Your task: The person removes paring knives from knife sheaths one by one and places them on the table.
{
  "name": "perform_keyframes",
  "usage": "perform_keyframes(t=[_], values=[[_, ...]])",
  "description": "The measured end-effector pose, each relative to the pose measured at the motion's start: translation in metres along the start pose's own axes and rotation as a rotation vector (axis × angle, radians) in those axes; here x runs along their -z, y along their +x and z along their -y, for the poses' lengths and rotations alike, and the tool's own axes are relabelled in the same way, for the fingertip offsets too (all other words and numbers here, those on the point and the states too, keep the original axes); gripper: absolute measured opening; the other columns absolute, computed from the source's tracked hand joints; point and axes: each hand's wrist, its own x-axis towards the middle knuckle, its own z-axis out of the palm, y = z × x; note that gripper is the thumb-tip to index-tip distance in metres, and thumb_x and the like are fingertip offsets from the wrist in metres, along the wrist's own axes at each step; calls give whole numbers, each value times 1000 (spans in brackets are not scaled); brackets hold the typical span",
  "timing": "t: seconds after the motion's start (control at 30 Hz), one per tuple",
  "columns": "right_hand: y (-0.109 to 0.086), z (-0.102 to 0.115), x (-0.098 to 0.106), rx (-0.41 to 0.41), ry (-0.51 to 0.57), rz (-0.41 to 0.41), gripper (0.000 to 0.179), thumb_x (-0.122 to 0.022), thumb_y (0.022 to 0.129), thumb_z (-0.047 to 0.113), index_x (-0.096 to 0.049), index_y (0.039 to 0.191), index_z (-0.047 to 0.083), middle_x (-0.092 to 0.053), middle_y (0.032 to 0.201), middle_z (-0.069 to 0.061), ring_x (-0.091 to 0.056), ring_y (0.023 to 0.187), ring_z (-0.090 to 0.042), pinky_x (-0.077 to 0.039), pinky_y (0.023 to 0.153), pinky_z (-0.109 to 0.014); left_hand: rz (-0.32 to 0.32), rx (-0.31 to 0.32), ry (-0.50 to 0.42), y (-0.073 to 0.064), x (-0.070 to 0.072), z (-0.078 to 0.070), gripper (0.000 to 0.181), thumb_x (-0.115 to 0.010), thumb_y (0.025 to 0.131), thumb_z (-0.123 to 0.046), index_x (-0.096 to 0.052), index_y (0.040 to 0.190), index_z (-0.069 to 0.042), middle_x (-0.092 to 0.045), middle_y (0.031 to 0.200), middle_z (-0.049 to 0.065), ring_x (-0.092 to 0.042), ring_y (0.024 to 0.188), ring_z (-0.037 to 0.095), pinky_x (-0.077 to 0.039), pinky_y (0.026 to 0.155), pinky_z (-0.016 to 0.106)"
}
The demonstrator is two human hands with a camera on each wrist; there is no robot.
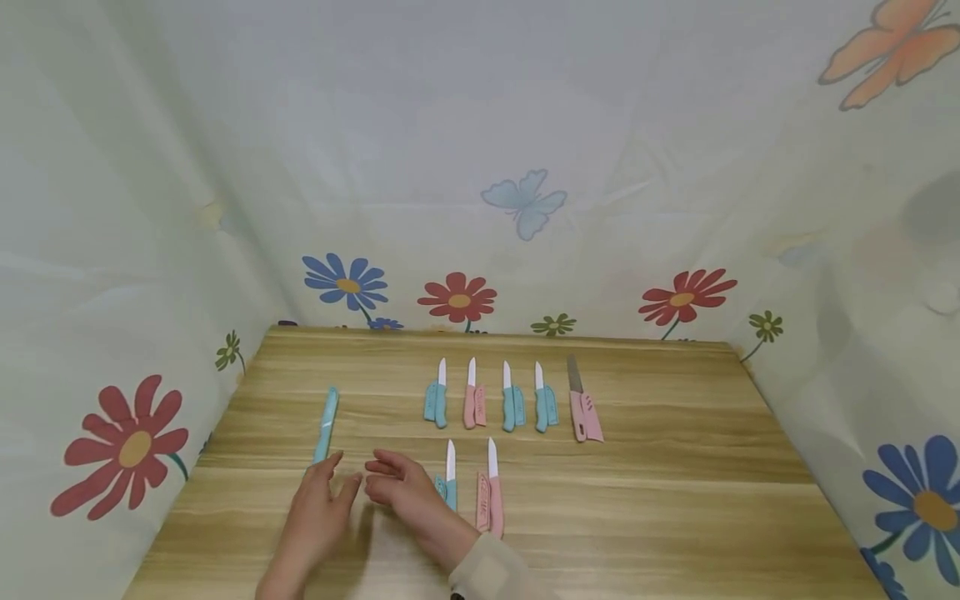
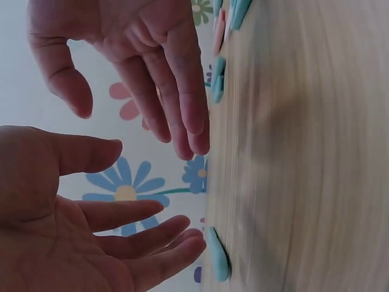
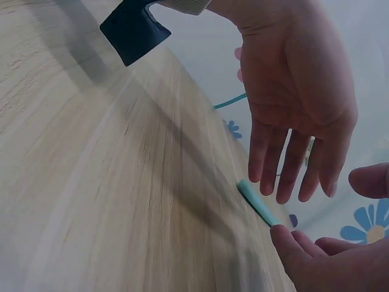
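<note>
My left hand hovers over the left part of the table, fingers spread and palm turned inward. Facing it is my right hand, its fingers loosely bent and thumb apart. Nothing is held in either. Just beyond the left fingertips lies a turquoise knife with a whitish patch; its near end is partly covered by that hand in the head view. Close to the right hand and forearm lie a turquoise knife with a white blade and its sheath, and a pink knife beside a pink sheath.
Along the back of the wooden table stretches a row of knives beside their sheaths: turquoise ones, a pink one, and a larger pink knife with a grey blade at the right. A flower-printed curtain encloses the table.
</note>
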Motion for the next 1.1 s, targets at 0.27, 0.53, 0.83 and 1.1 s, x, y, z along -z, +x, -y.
perform_keyframes(t=[0.27,0.53,0.83,1.1], values=[[19,-6,-22,-23,44,76,74,-58,83,-6,-39,154,-7,-47,156,-24,-53,140,-28,-50,99,-23,39,33,-7,12,9,13,70,-54,107,-22,-21,157,13,-23,158,40,-30,145,60,-29,119,71],[37,-15,-31,-87,109,60,78,-55,77,-11,-40,154,-6,-47,157,-24,-58,122,-12,-44,79,-17,94,78,-40,22,12,22,76,-53,107,-23,-12,158,16,-14,161,42,-19,148,62,-22,120,72],[44,-19,-35,-108,126,116,80,-50,77,-13,-35,155,-8,-43,159,-24,-55,108,-8,-41,74,-16,38,72,-7,33,7,29,69,-54,103,-17,-24,154,19,-43,144,43,-45,132,58,-41,107,70],[40,-23,-37,-119,160,153,77,-48,78,-14,-36,154,-10,-47,156,-24,-61,113,-11,-51,93,-23,-54,61,-11,38,9,34,59,-55,101,-9,-35,148,20,-56,134,41,-55,126,54,-44,107,65]])
